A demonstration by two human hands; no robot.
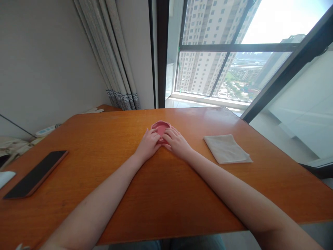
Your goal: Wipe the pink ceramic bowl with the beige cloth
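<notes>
Held a pink dish [161, 128] two-handed at a wooden table [122, 146]

Had the left hand's [148, 141] fingers bent narrowly over the dish's near-left rim, thumb along its near side. Had the right hand's [178, 142] fingers curled over the near-right rim, tips reaching into the hollow. Placed the dish toward the table's far edge, hollow facing up; could not tell whether its base touched the wood.

Saw glossy orange-brown grain all around the dish, paler with daylight beyond and to its right. Saw a folded beige cloth [227, 149] lying flat to the dish's right, well apart from it. Saw a long dark slab [39, 172] with a reddish edge well to the dish's left and nearer, beside part of a white object [5, 178] too cropped to identify.

Looked past the dish to a plain grey wall [39, 52] and a curtain [104, 45] with a patterned hem at its left, a dark upright frame [162, 52] directly beyond, and a wide window [203, 48] at its right. Glimpsed a tower block [205, 27] and bright sky through the glass.
</notes>
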